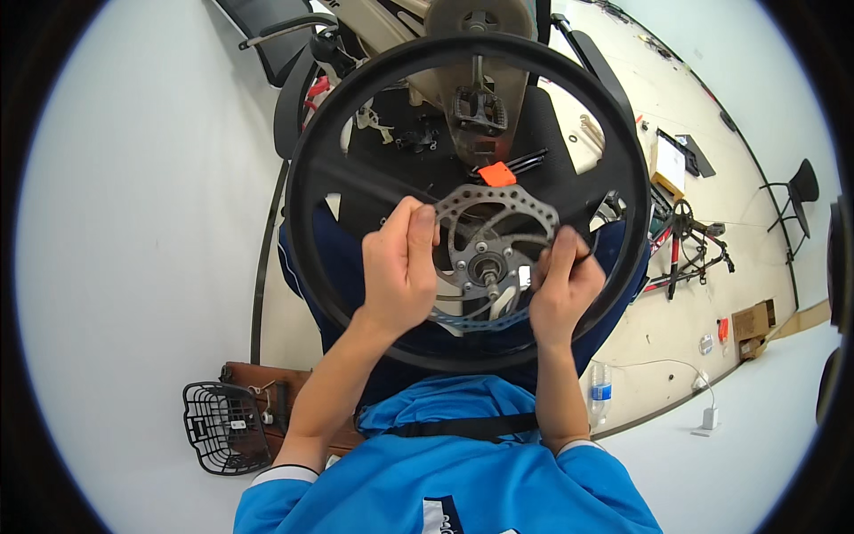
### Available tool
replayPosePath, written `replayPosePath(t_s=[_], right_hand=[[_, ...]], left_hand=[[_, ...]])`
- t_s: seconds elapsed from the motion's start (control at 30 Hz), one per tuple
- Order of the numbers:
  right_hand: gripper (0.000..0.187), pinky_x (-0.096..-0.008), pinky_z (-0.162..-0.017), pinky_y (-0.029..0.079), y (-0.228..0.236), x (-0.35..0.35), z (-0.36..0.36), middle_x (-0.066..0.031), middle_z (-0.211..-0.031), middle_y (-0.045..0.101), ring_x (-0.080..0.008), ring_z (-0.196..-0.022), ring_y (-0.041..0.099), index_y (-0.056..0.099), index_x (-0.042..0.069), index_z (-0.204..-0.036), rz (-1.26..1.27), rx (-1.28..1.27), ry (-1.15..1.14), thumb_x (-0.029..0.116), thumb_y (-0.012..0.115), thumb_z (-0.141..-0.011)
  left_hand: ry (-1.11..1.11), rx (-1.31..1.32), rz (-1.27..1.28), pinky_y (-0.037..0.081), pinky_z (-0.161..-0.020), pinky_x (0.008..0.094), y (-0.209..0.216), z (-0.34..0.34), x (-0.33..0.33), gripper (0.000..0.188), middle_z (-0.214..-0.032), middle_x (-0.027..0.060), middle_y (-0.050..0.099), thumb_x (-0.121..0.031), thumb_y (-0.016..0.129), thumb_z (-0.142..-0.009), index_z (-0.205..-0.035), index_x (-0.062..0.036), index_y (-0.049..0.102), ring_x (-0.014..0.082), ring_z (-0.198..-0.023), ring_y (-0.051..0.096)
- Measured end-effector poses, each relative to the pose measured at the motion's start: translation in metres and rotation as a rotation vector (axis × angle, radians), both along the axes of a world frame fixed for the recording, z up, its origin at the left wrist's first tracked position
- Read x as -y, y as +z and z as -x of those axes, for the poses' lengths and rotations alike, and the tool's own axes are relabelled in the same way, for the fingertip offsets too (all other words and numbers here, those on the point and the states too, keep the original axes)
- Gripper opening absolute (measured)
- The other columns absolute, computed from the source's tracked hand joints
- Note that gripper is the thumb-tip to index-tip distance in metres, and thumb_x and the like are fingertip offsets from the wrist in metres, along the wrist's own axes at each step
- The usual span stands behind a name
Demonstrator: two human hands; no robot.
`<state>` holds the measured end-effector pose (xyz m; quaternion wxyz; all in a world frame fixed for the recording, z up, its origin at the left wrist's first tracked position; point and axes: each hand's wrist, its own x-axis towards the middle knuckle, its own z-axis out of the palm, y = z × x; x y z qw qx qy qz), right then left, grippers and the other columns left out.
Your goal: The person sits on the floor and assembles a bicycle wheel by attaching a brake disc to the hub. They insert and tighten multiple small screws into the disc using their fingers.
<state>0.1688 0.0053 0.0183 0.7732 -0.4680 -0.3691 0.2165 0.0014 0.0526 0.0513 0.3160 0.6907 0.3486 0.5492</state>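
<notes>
While bent over a black bicycle wheel point(299, 205) in the head view, pinches the drilled disc brake rotor point(520, 203) at its upper-left rim with the left hand point(398, 267), with thumb pressed over curled fingers. Has the right hand point(565, 289) at the rotor's opposite rim, with bent fingers; cannot tell, because of slight blur, whether clenched on the metal or merely touching it. Has the rotor flat over the wheel's middle, around the axle point(492, 285), within reach of all 2 hands. Bears the wheel across dark blue trousers point(331, 254) and wears a bright blue shirt point(445, 472). Faces, through the wheel's upper openings, 1 black bicycle pedal point(480, 109) and 1 orange piece point(496, 174), just above the rotor. Has 1 black wire basket point(227, 427) at lower left, and at right 1 clear bottle point(600, 396) and 1 red-and-black bicycle frame point(685, 254), well apart from the wheel.
</notes>
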Motion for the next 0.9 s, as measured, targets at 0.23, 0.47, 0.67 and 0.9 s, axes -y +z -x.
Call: replayPosePath(t_s=[0.23,0.47,0.67,0.9], right_hand=[[0.043,-0.0212,-0.047,0.025,0.006,0.012,-0.002,0.0068,-0.057,0.042,-0.0004,-0.053,0.035,0.047,0.005,-0.065,-0.052,0.038,0.057,0.015,0.058,-0.105],[0.039,-0.0191,-0.044,0.024,0.010,0.011,-0.007,0.0070,-0.058,0.043,0.0005,-0.050,0.033,0.052,0.005,-0.070,-0.104,-0.072,0.073,0.019,0.057,-0.106],[0.043,-0.0215,-0.046,0.024,0.036,-0.002,-0.020,0.0064,-0.056,0.042,-0.0002,-0.050,0.034,0.048,0.004,-0.065,-0.069,0.188,0.070,0.016,0.060,-0.104],[0.041,-0.0204,-0.048,0.024,0.023,-0.004,-0.010,0.0064,-0.058,0.045,-0.0005,-0.052,0.035,0.050,0.004,-0.067,-0.083,0.025,0.132,0.017,0.059,-0.104]], left_hand=[[-0.045,0.023,-0.019,0.031,-0.048,0.0246,0.010,-0.001,0.007,0.031,-0.061,0.0020,0.045,-0.015,0.044,-0.108,-0.080,-0.0018,0.049,0.0068,-0.052,0.038],[-0.101,-0.018,-0.059,0.027,-0.051,0.0217,0.021,-0.008,0.008,0.033,-0.063,-0.0036,0.041,-0.017,0.040,-0.110,-0.081,-0.0044,0.046,0.0028,-0.057,0.032],[0.010,0.239,-0.004,0.027,-0.050,0.0216,-0.003,-0.014,0.014,0.034,-0.063,-0.0038,0.040,-0.017,0.040,-0.110,-0.079,-0.0045,0.044,0.0021,-0.056,0.032],[0.012,0.080,-0.060,0.027,-0.049,0.0221,0.010,-0.005,0.012,0.034,-0.063,-0.0026,0.043,-0.017,0.041,-0.110,-0.079,-0.0034,0.046,0.0025,-0.055,0.034]])
